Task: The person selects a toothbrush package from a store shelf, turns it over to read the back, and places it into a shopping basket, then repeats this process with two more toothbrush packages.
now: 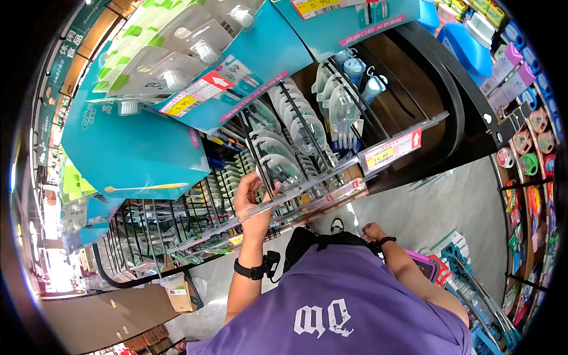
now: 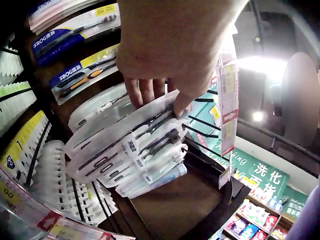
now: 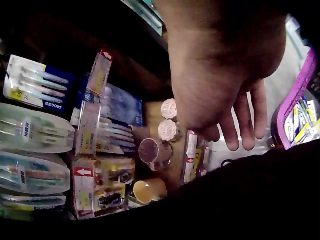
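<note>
My left hand [image 1: 253,207] reaches in among clear toothbrush packs [image 1: 278,168] hanging on black hooks, behind the clear price rail. In the left wrist view the left hand [image 2: 167,55] pinches the upper edge of a clear toothbrush pack [image 2: 125,125], fingers on the far side and thumb at its end. More packs hang against it, overlapping. My right hand [image 1: 373,232] hangs low beside the purple shirt, away from the rack. In the right wrist view the right hand [image 3: 225,90] holds nothing, its fingers loosely extended.
Teal display boxes [image 1: 136,142] stand above the hooks. A price rail [image 1: 393,151] runs along the rack's front edge. Cups [image 3: 155,152] stand on a lower shelf. A pink-rimmed basket [image 3: 295,95] with packaged goods is near my right hand. Stocked shelves [image 1: 526,183] line the far right.
</note>
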Demonstrator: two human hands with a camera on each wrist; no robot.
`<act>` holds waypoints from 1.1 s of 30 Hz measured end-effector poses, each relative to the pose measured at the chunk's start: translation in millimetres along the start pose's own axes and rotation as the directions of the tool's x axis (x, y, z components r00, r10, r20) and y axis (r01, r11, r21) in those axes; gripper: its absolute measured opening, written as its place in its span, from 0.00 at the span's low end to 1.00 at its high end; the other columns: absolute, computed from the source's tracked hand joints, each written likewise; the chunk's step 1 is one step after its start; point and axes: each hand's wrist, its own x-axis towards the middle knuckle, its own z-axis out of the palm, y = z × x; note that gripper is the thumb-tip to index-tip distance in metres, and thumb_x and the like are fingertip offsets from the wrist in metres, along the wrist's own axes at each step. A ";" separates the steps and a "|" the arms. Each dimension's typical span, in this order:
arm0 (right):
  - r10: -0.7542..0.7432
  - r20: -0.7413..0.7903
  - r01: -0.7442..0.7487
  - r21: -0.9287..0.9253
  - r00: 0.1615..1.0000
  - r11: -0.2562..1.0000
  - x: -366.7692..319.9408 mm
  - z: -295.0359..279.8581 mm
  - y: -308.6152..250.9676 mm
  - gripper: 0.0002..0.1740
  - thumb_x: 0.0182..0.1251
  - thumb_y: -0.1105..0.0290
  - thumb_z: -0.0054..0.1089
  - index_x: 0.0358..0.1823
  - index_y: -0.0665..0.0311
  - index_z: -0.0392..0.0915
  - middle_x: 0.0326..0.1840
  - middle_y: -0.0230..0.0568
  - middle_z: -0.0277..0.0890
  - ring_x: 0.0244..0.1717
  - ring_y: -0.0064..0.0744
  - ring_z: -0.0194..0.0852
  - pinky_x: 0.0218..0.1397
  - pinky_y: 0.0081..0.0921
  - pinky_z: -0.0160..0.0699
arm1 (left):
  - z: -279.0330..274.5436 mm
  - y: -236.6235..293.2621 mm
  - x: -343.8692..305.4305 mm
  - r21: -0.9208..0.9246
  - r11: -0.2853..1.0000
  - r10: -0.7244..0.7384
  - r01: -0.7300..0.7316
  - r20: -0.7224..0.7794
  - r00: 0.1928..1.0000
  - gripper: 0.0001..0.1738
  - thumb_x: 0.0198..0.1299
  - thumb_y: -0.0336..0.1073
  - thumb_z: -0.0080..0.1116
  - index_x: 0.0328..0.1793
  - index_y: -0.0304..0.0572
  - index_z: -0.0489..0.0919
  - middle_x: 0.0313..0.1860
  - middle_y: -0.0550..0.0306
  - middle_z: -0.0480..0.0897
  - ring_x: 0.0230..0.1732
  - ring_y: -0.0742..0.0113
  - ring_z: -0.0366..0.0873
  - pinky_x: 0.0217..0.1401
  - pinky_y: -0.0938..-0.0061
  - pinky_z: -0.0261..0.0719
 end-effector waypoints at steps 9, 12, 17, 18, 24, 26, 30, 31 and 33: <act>0.035 -0.028 -0.036 -0.049 0.999 0.998 7.9 -28.8 -27.2 0.13 0.67 0.68 0.54 0.42 0.68 0.83 0.29 0.44 0.85 0.23 0.35 0.84 0.19 0.32 0.78 | -3.5 8.1 -30.2 -0.070 0.997 -0.042 0.045 0.045 0.998 0.24 0.55 0.20 0.70 0.59 0.33 0.77 0.49 0.55 0.85 0.51 0.70 0.82 0.58 0.73 0.78; 0.038 -0.057 -0.039 -0.016 0.998 0.999 18.0 -33.3 -25.7 0.12 0.66 0.67 0.54 0.41 0.66 0.84 0.31 0.42 0.86 0.22 0.34 0.83 0.19 0.35 0.79 | -4.2 15.2 -39.0 -0.130 0.988 -0.077 0.082 0.045 0.996 0.22 0.56 0.23 0.71 0.57 0.32 0.77 0.47 0.55 0.84 0.51 0.70 0.81 0.57 0.73 0.78; 0.020 -0.002 -0.020 0.053 1.000 0.998 19.9 -21.3 -28.6 0.15 0.69 0.69 0.52 0.51 0.66 0.81 0.36 0.47 0.86 0.24 0.37 0.83 0.26 0.35 0.86 | -14.2 16.6 -48.5 -0.056 0.994 -0.092 0.097 0.096 0.991 0.21 0.55 0.26 0.74 0.54 0.30 0.79 0.47 0.55 0.85 0.50 0.70 0.81 0.57 0.72 0.78; -0.006 -0.011 0.006 -0.003 1.000 1.000 25.9 -14.2 -24.6 0.15 0.69 0.69 0.52 0.51 0.66 0.81 0.36 0.47 0.86 0.24 0.37 0.83 0.26 0.35 0.85 | -15.8 11.3 -50.8 -0.026 0.997 -0.075 0.078 0.104 0.992 0.21 0.55 0.27 0.74 0.53 0.30 0.80 0.48 0.55 0.85 0.50 0.70 0.81 0.57 0.72 0.78; -0.009 0.020 0.007 0.126 1.000 0.992 18.4 40.5 20.8 0.13 0.66 0.71 0.51 0.46 0.66 0.81 0.32 0.44 0.84 0.20 0.35 0.81 0.21 0.33 0.81 | -13.2 18.2 -57.9 0.025 0.993 -0.119 0.116 0.234 0.965 0.20 0.54 0.26 0.75 0.53 0.31 0.80 0.47 0.55 0.86 0.49 0.69 0.82 0.58 0.72 0.77; 0.039 0.036 -0.042 0.096 0.999 0.994 24.1 59.8 50.8 0.14 0.66 0.69 0.51 0.46 0.66 0.82 0.31 0.44 0.84 0.20 0.35 0.81 0.21 0.32 0.80 | -12.8 19.8 -61.3 0.047 0.986 -0.166 0.159 0.298 0.940 0.21 0.54 0.25 0.74 0.54 0.32 0.80 0.47 0.55 0.85 0.50 0.69 0.82 0.59 0.72 0.77; 0.050 -0.048 -0.034 0.290 0.998 0.957 -22.7 76.5 68.5 0.13 0.67 0.69 0.53 0.45 0.68 0.81 0.28 0.44 0.83 0.19 0.35 0.81 0.20 0.32 0.80 | -21.0 1.1 -74.2 0.155 0.974 -0.216 0.165 0.423 0.880 0.21 0.55 0.25 0.73 0.54 0.33 0.79 0.47 0.57 0.84 0.50 0.69 0.81 0.59 0.72 0.77; 0.076 -0.057 -0.056 0.299 0.995 0.953 -29.5 80.7 74.5 0.12 0.67 0.69 0.53 0.44 0.68 0.81 0.29 0.44 0.83 0.19 0.35 0.81 0.20 0.32 0.80 | -21.6 -3.5 -75.0 0.133 0.976 -0.216 0.175 0.444 0.870 0.21 0.55 0.25 0.73 0.54 0.33 0.79 0.47 0.57 0.84 0.50 0.69 0.81 0.58 0.72 0.77; 0.126 -0.095 -0.097 0.268 0.987 0.959 -36.7 90.7 94.3 0.13 0.69 0.69 0.51 0.46 0.70 0.80 0.31 0.49 0.84 0.19 0.39 0.81 0.20 0.37 0.81 | -25.6 -1.7 -83.5 0.097 0.974 -0.225 0.204 0.465 0.856 0.21 0.55 0.25 0.73 0.55 0.33 0.79 0.47 0.57 0.84 0.50 0.69 0.81 0.58 0.73 0.77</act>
